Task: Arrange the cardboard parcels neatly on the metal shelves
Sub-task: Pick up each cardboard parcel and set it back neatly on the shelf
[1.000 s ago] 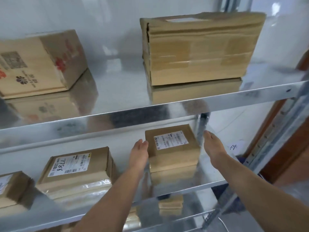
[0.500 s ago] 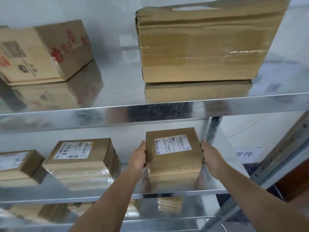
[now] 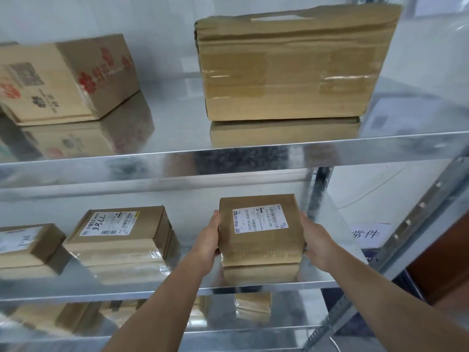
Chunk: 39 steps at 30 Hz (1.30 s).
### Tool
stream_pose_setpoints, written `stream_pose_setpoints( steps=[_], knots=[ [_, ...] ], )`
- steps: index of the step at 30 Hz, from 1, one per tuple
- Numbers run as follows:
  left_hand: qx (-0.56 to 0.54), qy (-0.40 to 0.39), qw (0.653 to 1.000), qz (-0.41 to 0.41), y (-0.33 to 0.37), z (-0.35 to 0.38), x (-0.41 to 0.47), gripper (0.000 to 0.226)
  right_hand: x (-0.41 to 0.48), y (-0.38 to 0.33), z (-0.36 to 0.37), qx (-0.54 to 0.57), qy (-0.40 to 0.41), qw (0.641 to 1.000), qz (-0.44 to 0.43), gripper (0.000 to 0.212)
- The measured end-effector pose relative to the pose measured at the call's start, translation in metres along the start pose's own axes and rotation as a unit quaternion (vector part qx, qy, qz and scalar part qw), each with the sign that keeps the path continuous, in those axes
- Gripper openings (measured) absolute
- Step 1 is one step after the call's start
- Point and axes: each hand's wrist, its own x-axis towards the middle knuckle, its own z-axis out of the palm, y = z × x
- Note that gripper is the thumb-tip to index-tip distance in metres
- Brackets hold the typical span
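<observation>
Head view: labelled parcel (image 3: 261,246) between left hand (image 3: 206,240) and right hand (image 3: 317,242), fingers around its sides.

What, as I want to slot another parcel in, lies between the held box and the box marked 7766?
Only the left hand, holding the held box's side, and bare shelf metal up to the box marked 7766, as the head view shows.

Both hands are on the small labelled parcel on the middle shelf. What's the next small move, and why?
Probably slide the small parcel a little left, keeping it square to the front lip of the middle shelf. The left hand and right hand grip its sides, it rests on the shelf near the right post, and a wide gap separates it from the 7766 parcel.
</observation>
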Motion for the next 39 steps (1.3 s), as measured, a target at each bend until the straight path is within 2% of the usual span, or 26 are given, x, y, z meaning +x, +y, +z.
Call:
stream_pose_setpoints(
  steps=[17, 26, 30, 32, 39],
  knots=[
    [-0.012, 0.021, 1.000, 0.015, 0.008, 0.007, -0.009, 0.050, -0.004, -0.013, -0.006, 0.010, -0.002, 1.000, -0.025, 0.055],
    [-0.035, 0.027, 0.999, 0.029, 0.019, -0.002, -0.008, 0.049, -0.012, -0.030, -0.001, 0.066, -0.019, 0.997, -0.035, 0.056],
    [-0.061, 0.041, 0.997, 0.035, 0.023, -0.010, -0.005, 0.054, -0.015, -0.035, 0.000, 0.127, -0.016, 0.991, -0.029, 0.048],
    [-0.072, 0.050, 0.996, 0.033, 0.023, -0.012, -0.004, 0.048, -0.016, -0.037, 0.000, 0.146, -0.014, 0.989, -0.031, 0.047],
    [-0.098, 0.058, 0.993, 0.041, 0.026, -0.005, -0.014, 0.050, -0.012, -0.034, 0.000, 0.158, -0.020, 0.986, -0.045, 0.047]
  ],
)
